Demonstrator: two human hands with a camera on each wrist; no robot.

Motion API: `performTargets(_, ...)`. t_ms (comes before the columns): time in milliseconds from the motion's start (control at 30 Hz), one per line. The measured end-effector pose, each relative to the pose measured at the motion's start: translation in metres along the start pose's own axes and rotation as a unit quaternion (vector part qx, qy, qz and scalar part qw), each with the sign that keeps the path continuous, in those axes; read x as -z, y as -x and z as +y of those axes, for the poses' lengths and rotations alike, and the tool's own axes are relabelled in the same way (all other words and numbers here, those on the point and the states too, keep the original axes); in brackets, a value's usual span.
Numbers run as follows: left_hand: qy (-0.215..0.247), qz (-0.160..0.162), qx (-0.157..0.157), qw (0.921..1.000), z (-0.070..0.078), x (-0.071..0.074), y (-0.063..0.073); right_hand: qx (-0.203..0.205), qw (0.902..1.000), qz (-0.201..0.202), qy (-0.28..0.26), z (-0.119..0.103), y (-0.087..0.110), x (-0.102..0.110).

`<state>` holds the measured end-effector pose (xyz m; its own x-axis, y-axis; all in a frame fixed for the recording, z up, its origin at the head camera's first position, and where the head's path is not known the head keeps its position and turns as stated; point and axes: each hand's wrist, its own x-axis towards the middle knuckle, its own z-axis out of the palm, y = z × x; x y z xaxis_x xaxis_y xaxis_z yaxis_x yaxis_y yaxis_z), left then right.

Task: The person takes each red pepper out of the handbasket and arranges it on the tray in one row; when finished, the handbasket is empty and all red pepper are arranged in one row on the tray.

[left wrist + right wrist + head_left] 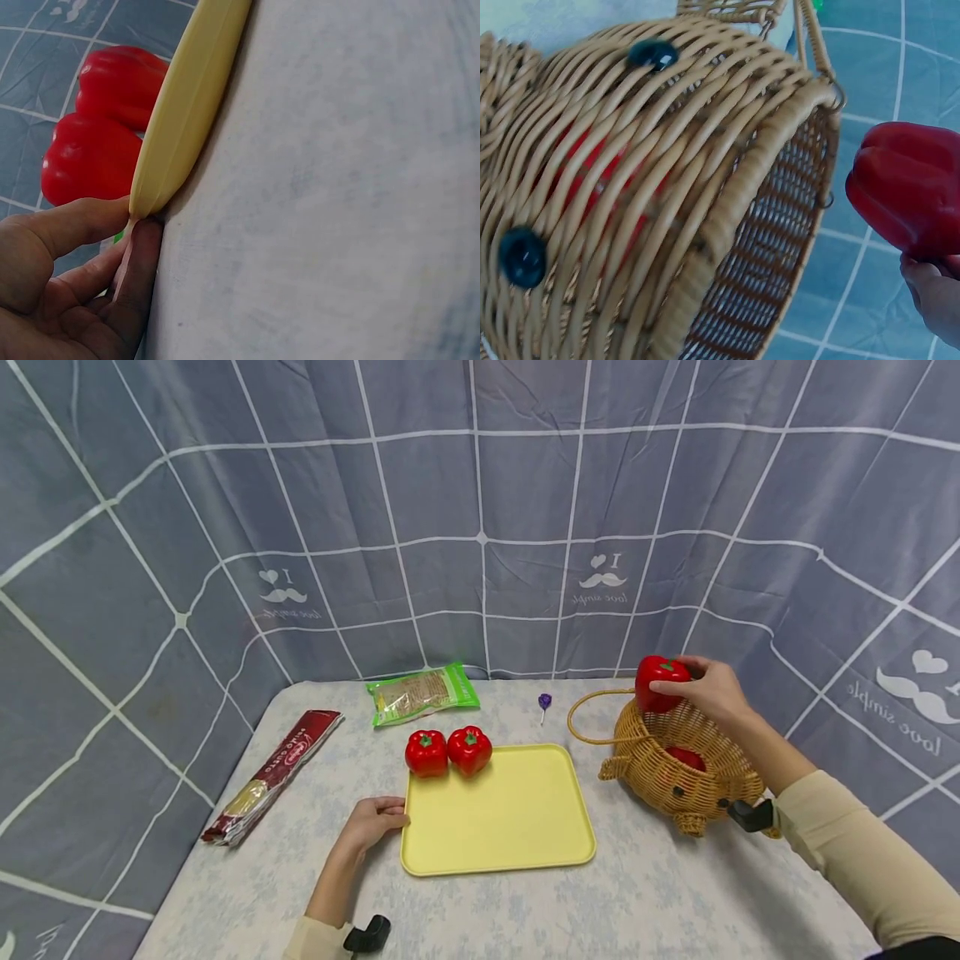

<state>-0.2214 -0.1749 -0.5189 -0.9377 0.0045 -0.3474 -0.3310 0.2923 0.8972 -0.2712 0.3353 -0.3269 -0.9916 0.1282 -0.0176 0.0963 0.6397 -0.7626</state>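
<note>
My right hand [708, 689] grips a red bell pepper [660, 683] over the rim of a wicker basket [648, 764] with an animal face. Inside the basket lies another red pepper [686, 758], seen through the weave in the right wrist view. At the left edge of a yellow tray [498, 818], my left hand [372, 822] pinches the rim between thumb and fingers, as the left wrist view [82, 277] shows. Two red bell peppers [426, 753] [470, 751] sit side by side at the tray's far left corner.
Behind the tray lies a green-edged packet [423, 695]. A dark red pasta packet [273, 777] rests at the left, and a purple lollipop [544, 702] lies between tray and basket. The basket's loop handle [573, 718] leans left. A grey-blue checked curtain [480, 527] encloses the table.
</note>
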Motion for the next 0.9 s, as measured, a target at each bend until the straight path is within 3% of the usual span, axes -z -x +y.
performTargets(333, 0.008, -0.003, 0.003, 1.0000, -0.002, 0.000, 0.001, 0.021, 0.9984, -0.046, -0.023, -0.021, -0.003, -0.026)
performTargets(900, 0.018, -0.003, -0.003, 0.9998, -0.003, 0.000, 0.001, 0.053, 0.9893, -0.093, -0.099, -0.043, -0.015, -0.094)
